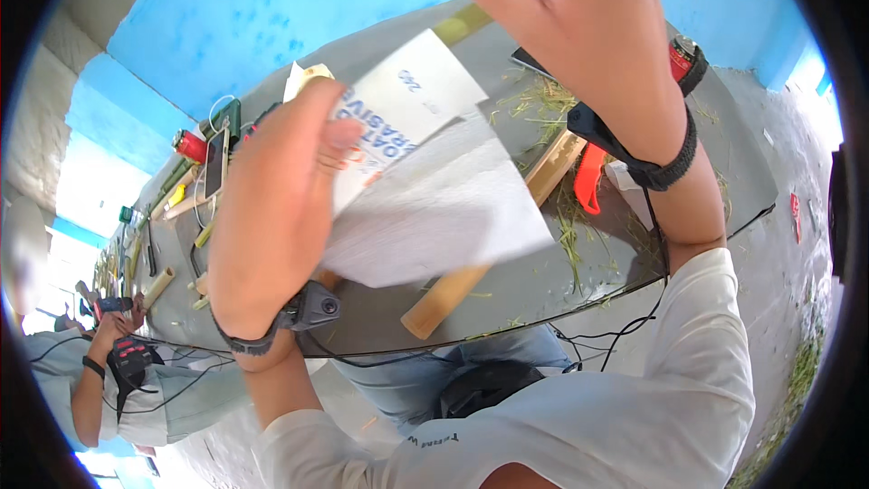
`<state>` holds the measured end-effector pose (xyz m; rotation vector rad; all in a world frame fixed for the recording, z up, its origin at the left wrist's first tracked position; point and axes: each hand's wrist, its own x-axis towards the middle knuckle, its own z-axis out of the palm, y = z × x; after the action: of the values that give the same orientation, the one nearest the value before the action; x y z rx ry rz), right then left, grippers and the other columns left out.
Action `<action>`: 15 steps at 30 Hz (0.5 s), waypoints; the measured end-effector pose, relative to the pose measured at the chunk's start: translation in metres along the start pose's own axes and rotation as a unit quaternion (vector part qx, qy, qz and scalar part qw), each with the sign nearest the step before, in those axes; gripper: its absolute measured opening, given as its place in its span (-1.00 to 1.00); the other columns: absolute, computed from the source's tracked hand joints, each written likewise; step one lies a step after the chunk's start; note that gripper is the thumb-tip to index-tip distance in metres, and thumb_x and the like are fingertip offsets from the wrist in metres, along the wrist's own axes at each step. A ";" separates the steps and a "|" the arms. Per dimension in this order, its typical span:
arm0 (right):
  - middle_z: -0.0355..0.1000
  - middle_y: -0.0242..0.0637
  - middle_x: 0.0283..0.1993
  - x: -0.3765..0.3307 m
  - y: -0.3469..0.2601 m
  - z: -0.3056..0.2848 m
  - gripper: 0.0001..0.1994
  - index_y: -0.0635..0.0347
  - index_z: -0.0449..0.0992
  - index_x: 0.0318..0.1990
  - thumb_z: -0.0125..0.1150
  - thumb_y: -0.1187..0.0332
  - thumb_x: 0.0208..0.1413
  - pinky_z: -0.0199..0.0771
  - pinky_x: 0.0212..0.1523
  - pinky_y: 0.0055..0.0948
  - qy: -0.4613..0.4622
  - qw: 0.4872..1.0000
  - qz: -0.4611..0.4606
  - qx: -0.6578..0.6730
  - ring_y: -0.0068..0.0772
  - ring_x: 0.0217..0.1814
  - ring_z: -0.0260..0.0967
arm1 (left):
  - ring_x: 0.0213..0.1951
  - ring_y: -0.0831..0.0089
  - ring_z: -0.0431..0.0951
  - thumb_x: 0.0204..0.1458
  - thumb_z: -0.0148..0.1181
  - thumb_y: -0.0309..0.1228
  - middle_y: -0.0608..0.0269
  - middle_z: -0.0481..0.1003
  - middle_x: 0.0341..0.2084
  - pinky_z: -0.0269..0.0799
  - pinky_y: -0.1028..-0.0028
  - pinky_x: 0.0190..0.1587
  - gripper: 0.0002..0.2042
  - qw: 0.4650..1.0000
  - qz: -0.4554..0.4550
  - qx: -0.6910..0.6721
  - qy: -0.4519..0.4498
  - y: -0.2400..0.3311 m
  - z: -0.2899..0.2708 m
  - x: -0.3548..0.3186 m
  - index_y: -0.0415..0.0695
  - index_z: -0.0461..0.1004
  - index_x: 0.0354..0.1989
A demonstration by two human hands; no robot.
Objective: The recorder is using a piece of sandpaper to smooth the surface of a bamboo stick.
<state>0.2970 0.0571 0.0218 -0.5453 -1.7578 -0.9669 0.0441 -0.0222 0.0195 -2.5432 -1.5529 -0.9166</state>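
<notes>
My left hand [281,199] is closed on a sheet of sandpaper [425,81], its white printed backing facing up. The larger part of the sheet [453,217] hangs folded and loose over the table. Something pale shows past the left fingers, but what it is stays partly hidden. At the top edge my right hand [588,18] is curled round a greenish bamboo strip [463,23], which slants down behind the paper. Its fingertips are partly cut off by the frame. Below the sheet lies a split bamboo piece [444,301] on the grey table [362,312].
An orange-handled tool [588,179] and green shavings [570,249] lie at the right. A red can [683,56] stands beyond my right wrist. A phone [215,163], another red can [188,145] and bamboo pieces crowd the left. A co-worker's hand [113,324] is at far left.
</notes>
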 end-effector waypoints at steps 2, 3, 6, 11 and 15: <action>0.30 -0.23 -0.82 0.007 -0.010 -0.009 -0.48 0.18 0.36 -0.80 0.32 0.29 0.22 0.24 -0.37 -0.25 -0.078 0.984 0.153 0.046 -0.40 -0.73 0.24 | -0.17 -0.12 0.55 0.33 0.09 -0.29 -0.11 0.57 -0.23 0.44 0.17 -0.11 -0.74 0.999 -0.029 0.008 -0.016 0.012 -0.015 0.003 -0.25 0.43 -0.02; 0.30 -0.23 -0.82 0.007 -0.009 -0.011 -0.48 0.18 0.36 -0.80 0.32 0.29 0.22 0.24 -0.37 -0.25 -0.070 0.986 0.144 0.042 -0.40 -0.73 0.24 | -0.17 -0.12 0.55 0.33 0.09 -0.29 -0.11 0.57 -0.23 0.44 0.17 -0.11 -0.74 1.000 -0.025 0.009 -0.005 0.014 -0.017 0.008 -0.25 0.43 -0.02; 0.23 -0.15 -0.74 -0.001 0.003 -0.013 -0.46 0.26 0.39 -0.67 0.19 0.10 0.33 0.22 -0.51 -0.22 -0.083 0.974 0.192 0.084 -0.06 -0.67 0.19 | -0.19 -0.10 0.53 0.30 0.10 -0.36 -0.08 0.56 -0.29 0.43 0.14 -0.13 -0.79 0.998 0.044 0.047 0.004 0.019 -0.027 0.017 -0.26 0.43 -0.05; 0.55 -0.12 -0.18 -0.044 0.013 -0.019 -0.80 0.25 0.52 -0.15 0.17 0.28 0.31 0.47 -0.11 -0.11 -0.260 0.950 0.098 0.145 0.02 -0.12 0.48 | -0.12 -0.08 0.52 0.28 0.10 -0.45 -0.06 0.56 -0.20 0.42 0.12 -0.09 -0.85 0.983 0.041 0.178 0.014 -0.029 -0.043 -0.039 -0.21 0.44 -0.05; 0.45 -0.12 0.17 -0.080 0.028 -0.072 -0.64 0.23 0.42 0.17 0.19 0.31 0.29 0.43 0.16 -0.13 -0.343 0.931 0.108 0.059 0.03 0.20 0.38 | -0.06 -0.11 0.51 0.34 0.05 -0.37 -0.13 0.53 -0.11 0.40 0.14 0.02 -0.77 0.986 -0.049 0.159 0.028 -0.065 -0.023 -0.109 -0.25 0.45 0.04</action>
<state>0.3889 0.0207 -0.0304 -1.0644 -2.2864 -0.5320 -0.0560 -0.0847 -0.0328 -2.2209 -1.6669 -0.6768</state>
